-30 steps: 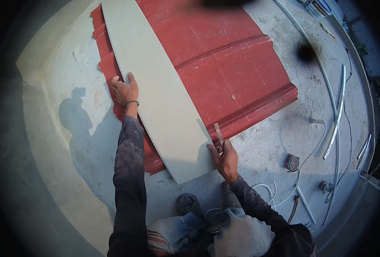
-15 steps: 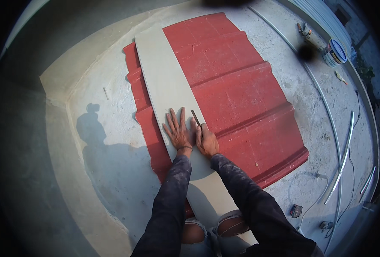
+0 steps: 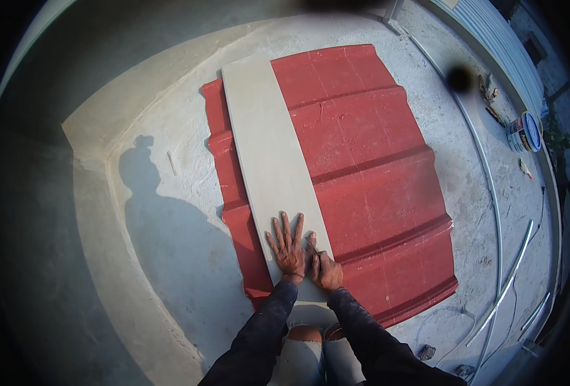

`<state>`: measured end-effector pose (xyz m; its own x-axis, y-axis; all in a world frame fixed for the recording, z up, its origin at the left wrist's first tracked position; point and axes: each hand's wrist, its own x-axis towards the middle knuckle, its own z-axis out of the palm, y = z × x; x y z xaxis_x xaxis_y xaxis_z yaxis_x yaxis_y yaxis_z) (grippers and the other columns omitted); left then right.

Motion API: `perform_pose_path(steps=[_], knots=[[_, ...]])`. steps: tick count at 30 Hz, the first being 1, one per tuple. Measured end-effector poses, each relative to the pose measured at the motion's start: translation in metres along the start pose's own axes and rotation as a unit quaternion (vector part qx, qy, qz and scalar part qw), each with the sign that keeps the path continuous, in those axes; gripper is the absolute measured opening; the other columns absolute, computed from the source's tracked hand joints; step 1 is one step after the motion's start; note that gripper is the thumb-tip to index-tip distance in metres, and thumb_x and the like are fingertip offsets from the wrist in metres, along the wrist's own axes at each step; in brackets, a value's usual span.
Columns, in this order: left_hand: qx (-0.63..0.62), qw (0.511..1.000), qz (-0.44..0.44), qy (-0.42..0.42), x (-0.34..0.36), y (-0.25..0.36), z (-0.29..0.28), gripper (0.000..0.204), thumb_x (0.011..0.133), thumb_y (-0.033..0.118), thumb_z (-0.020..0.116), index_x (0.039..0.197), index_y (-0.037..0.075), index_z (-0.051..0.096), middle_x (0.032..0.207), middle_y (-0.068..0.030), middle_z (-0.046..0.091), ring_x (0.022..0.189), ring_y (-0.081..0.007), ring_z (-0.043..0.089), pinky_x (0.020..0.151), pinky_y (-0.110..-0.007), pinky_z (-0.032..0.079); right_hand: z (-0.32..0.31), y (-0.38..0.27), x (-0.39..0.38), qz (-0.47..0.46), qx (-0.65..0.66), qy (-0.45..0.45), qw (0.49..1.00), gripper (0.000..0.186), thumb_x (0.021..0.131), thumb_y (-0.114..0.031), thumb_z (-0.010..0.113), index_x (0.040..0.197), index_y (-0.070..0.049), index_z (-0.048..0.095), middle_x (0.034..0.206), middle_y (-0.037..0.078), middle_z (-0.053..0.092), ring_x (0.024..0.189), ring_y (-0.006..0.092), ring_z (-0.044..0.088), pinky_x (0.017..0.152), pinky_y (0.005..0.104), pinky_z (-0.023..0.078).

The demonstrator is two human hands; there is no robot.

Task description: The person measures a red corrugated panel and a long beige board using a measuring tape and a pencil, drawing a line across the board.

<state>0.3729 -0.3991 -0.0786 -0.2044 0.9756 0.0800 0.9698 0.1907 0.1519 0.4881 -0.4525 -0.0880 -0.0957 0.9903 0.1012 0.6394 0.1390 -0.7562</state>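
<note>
A: Principal item, and location?

B: One pale board [image 3: 272, 141], long and narrow. Lying flat on red ribbed sheet [image 3: 375, 186]; far end between 11 and 12 o'clock, near end toward 6, by the knees [image 3: 305, 334].

A: Particulars of the sheet?

B: Raised ribs, crosswise to the board. Narrow wavy margin exposed toward 9 o'clock; broad area exposed toward 3.

A: Left hand [image 3: 289, 251]?

B: At 6 o'clock, palm down on the pale board. Fingers spread wide, tips toward 12; nothing grasped. Dark band [image 3: 292, 276] at the wrist.

A: Right hand [image 3: 326, 271]?

B: At 5 o'clock, just beside the left, near the board's 3 o'clock edge. Fingers curled inward; contents of the grip hidden, cannot tell whether closed on anything.

A: Surroundings?

B: One bucket [image 3: 524, 133], white and blue, between 2 and 3 o'clock. One long pale pipe [image 3: 484, 154], from 1 o'clock round to 5. One shiny strip [image 3: 511, 272], across the pipe near 4. One small dark object [image 3: 426, 352], kind unclear, between 4 and 5. One head-and-shoulders shadow [image 3: 142, 170], near 9.
</note>
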Motion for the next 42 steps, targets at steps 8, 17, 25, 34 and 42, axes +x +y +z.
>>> perform_pose_path(steps=[8, 17, 25, 34, 42], knots=[[-0.062, 0.996, 0.053, 0.031, 0.263, -0.039, 0.011, 0.059, 0.096, 0.049, 0.05, 0.151, 0.033, 0.035, 0.163, -0.0066, 0.019, 0.151, -0.0321, 0.013, 0.12, -0.058, 0.005, 0.001, -0.004, -0.008, 0.028, 0.001, -0.088, 0.996, 0.013, 0.093, -0.009, 0.053, 0.104, -0.003, 0.053, 0.07, 0.018, 0.06, 0.06, 0.0391, 0.061, 0.051, 0.0474, 0.047], [-0.059, 0.998, 0.034, 0.016, 0.317, -0.021, 0.023, 0.058, 0.096, 0.052, 0.045, 0.151, 0.034, 0.036, 0.164, -0.0069, 0.018, 0.152, -0.0318, 0.009, 0.12, -0.058, 0.004, -0.009, -0.046, 0.179, 0.221, 0.147, 0.031, 0.964, 0.034, 0.102, -0.006, 0.043, 0.134, 0.002, 0.05, 0.083, 0.013, 0.061, 0.064, 0.0128, 0.054, 0.058, 0.0285, 0.048], [-0.054, 0.998, 0.034, 0.022, 0.328, -0.016, 0.015, 0.058, 0.093, 0.048, 0.052, 0.146, 0.028, 0.045, 0.161, -0.0099, 0.026, 0.149, -0.0333, 0.02, 0.118, -0.06, 0.01, 0.05, -0.047, 0.567, 0.021, -0.047, 0.016, 0.999, 0.046, 0.094, -0.014, 0.046, 0.139, -0.014, 0.052, 0.096, 0.03, 0.067, 0.09, 0.0476, 0.065, 0.079, 0.054, 0.052], [-0.073, 0.997, 0.028, -0.02, 0.325, -0.022, 0.01, 0.065, 0.089, 0.041, 0.057, 0.15, 0.027, 0.039, 0.162, -0.0097, 0.023, 0.15, -0.0337, 0.017, 0.119, -0.059, 0.009, 0.087, -0.055, 0.626, 0.032, -0.129, -0.067, 0.989, 0.028, 0.09, -0.019, 0.054, 0.108, -0.002, 0.067, 0.098, 0.026, 0.069, 0.097, 0.0434, 0.068, 0.083, 0.0483, 0.055], [-0.061, 0.998, 0.02, -0.024, 0.33, -0.022, 0.014, 0.064, 0.091, 0.045, 0.056, 0.15, 0.03, 0.038, 0.161, -0.0098, 0.026, 0.149, -0.0339, 0.021, 0.118, -0.06, 0.01, 0.065, -0.065, 0.595, 0.052, -0.141, -0.127, 0.98, 0.034, 0.089, -0.013, 0.05, 0.119, -0.005, 0.064, 0.1, 0.03, 0.067, 0.095, 0.0477, 0.065, 0.084, 0.0526, 0.054]])
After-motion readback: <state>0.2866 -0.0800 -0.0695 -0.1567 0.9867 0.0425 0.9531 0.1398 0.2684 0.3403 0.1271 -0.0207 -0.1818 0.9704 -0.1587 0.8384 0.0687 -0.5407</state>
